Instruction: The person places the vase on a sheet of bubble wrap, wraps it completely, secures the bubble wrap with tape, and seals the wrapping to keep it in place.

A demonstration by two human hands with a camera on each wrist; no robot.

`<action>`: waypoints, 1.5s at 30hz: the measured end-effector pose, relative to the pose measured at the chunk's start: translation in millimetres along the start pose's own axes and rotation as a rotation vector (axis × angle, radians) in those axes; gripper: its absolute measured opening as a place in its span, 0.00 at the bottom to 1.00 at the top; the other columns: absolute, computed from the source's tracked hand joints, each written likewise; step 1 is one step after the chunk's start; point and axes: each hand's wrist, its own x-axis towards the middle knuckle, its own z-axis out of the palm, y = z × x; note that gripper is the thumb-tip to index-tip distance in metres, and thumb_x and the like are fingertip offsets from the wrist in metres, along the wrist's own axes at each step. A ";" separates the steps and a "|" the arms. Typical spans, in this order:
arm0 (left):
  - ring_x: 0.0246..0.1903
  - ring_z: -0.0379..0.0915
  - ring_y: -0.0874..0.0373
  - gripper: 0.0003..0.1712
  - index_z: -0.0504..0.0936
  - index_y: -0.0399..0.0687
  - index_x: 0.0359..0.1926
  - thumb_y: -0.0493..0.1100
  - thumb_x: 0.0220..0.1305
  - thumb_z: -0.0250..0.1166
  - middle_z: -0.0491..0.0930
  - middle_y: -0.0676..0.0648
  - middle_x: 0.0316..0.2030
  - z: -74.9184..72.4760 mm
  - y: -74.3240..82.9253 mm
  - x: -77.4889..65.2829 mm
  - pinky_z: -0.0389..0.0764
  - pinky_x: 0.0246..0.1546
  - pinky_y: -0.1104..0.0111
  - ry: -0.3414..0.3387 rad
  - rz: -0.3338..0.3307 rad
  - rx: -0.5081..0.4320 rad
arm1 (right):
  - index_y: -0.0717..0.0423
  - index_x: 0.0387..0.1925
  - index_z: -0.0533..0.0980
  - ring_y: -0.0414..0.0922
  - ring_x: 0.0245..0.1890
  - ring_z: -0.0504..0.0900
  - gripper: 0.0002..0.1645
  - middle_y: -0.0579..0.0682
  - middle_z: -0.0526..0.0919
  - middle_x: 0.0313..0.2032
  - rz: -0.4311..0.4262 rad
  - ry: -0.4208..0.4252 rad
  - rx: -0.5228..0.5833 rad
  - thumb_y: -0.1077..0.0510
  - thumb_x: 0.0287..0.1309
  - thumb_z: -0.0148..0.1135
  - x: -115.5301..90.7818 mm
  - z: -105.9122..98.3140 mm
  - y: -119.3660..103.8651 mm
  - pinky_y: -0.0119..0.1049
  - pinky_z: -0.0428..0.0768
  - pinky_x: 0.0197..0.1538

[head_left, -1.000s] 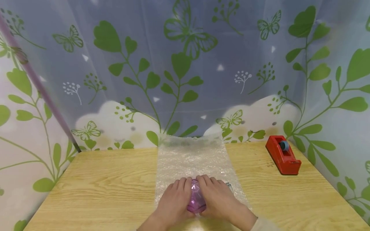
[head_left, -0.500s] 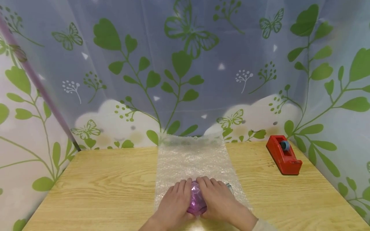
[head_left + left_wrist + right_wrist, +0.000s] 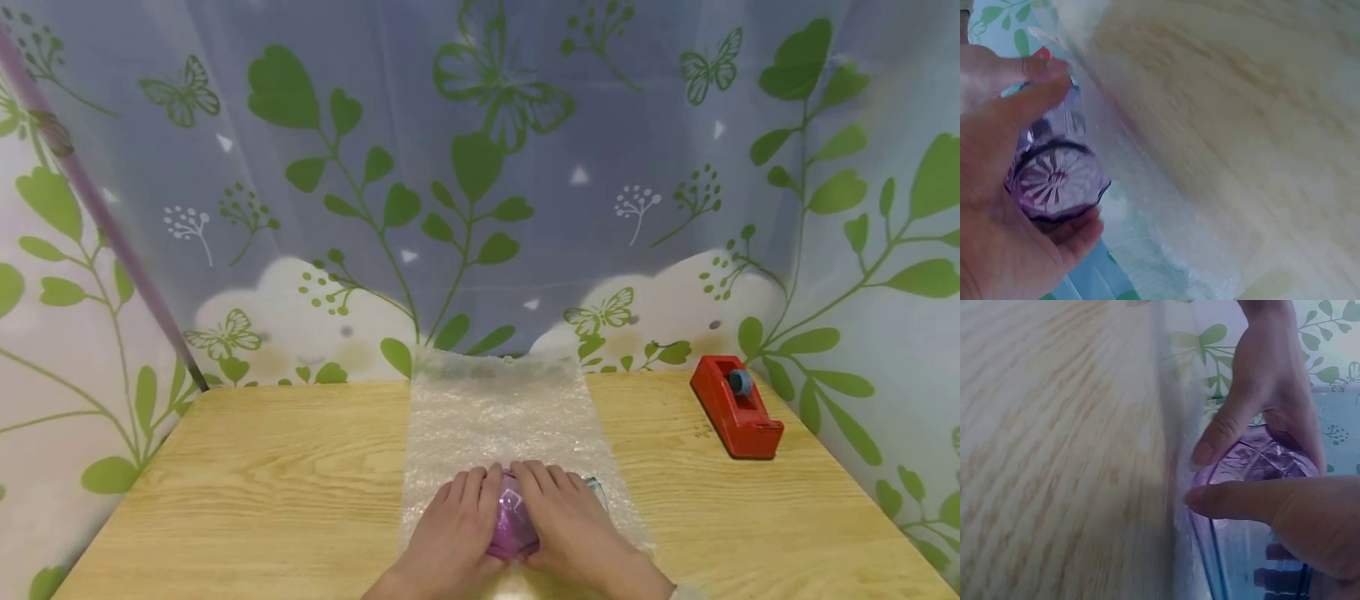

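Observation:
A see-through faceted cup (image 3: 513, 523), purple fading to blue, lies on its side on a sheet of bubble wrap (image 3: 502, 408). My left hand (image 3: 459, 523) grips its purple end, fingers over the top and thumb on the near side. Beside it my right hand (image 3: 564, 518) grips the cup farther right, and a bit of the bluish end shows past those fingers. In the left wrist view the cup's round base (image 3: 1057, 181) carries a starburst pattern. Blue ribbed walls (image 3: 1241, 547) appear under the right hand in the right wrist view.
A red tape dispenser (image 3: 738, 408) with a small roll of tape stands at the back right of the wooden table (image 3: 285, 475). Behind hangs a leaf-and-butterfly printed curtain (image 3: 375, 208). A purple pole (image 3: 112, 217) slants down at the left. The bubble wrap's far end reaches the curtain.
Both hands stay on the cup in nearly the same place. Reflections on its purple part look different, and the head view has shifted slightly.

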 end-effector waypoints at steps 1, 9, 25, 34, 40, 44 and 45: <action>0.43 0.72 0.50 0.52 0.67 0.31 0.59 0.59 0.38 0.74 0.73 0.38 0.45 0.7 0.0 -0.1 0.77 0.43 0.62 0.012 0.003 0.005 | 0.62 0.60 0.65 0.54 0.51 0.74 0.58 0.56 0.73 0.53 -0.002 0.027 -0.009 0.43 0.26 0.80 -0.5 2.2 0.4 0.49 0.74 0.51; 0.43 0.72 0.49 0.53 0.68 0.31 0.57 0.58 0.33 0.77 0.73 0.38 0.44 6.8 5.0 -2.3 0.77 0.44 0.61 0.082 -0.010 0.028 | 0.64 0.62 0.63 0.54 0.53 0.72 0.60 0.57 0.72 0.55 -0.029 0.100 -0.045 0.38 0.29 0.78 -5.5 10.7 1.6 0.49 0.72 0.55; 0.48 0.69 0.47 0.61 0.62 0.33 0.61 0.51 0.20 0.77 0.69 0.37 0.49 5.6 10.5 -6.7 0.75 0.49 0.59 -0.017 -0.047 -0.003 | 0.66 0.65 0.59 0.55 0.58 0.69 0.60 0.59 0.68 0.59 -0.049 0.000 -0.024 0.38 0.37 0.74 -10.4 3.9 2.9 0.49 0.68 0.59; 0.43 0.71 0.48 0.54 0.66 0.34 0.59 0.44 0.20 0.69 0.71 0.38 0.46 6.9 11.3 -4.0 0.76 0.45 0.61 0.001 -0.066 0.018 | 0.62 0.68 0.56 0.56 0.62 0.65 0.65 0.60 0.65 0.63 0.030 -0.110 0.072 0.35 0.34 0.74 -8.0 -1.8 0.2 0.52 0.64 0.62; 0.43 0.71 0.48 0.49 0.66 0.34 0.58 0.41 0.23 0.66 0.72 0.38 0.46 7.1 10.0 -2.3 0.77 0.44 0.60 -0.010 -0.073 -0.008 | 0.62 0.67 0.57 0.56 0.61 0.67 0.65 0.59 0.66 0.62 0.066 -0.091 0.094 0.38 0.30 0.76 -7.4 2.8 -0.7 0.53 0.66 0.61; 0.43 0.71 0.47 0.49 0.66 0.33 0.58 0.41 0.25 0.66 0.71 0.37 0.46 6.7 8.7 -0.1 0.77 0.43 0.60 -0.016 -0.076 -0.032 | 0.62 0.66 0.58 0.56 0.59 0.69 0.63 0.58 0.68 0.60 0.073 -0.039 0.066 0.34 0.34 0.74 -6.2 5.0 -0.3 0.52 0.68 0.60; 0.44 0.71 0.47 0.49 0.66 0.33 0.58 0.42 0.25 0.66 0.71 0.37 0.46 6.6 8.6 0.4 0.77 0.43 0.59 -0.017 -0.076 -0.036 | 0.62 0.66 0.59 0.55 0.59 0.70 0.62 0.58 0.69 0.59 0.074 -0.025 0.058 0.33 0.34 0.73 -6.0 5.6 0.0 0.51 0.68 0.59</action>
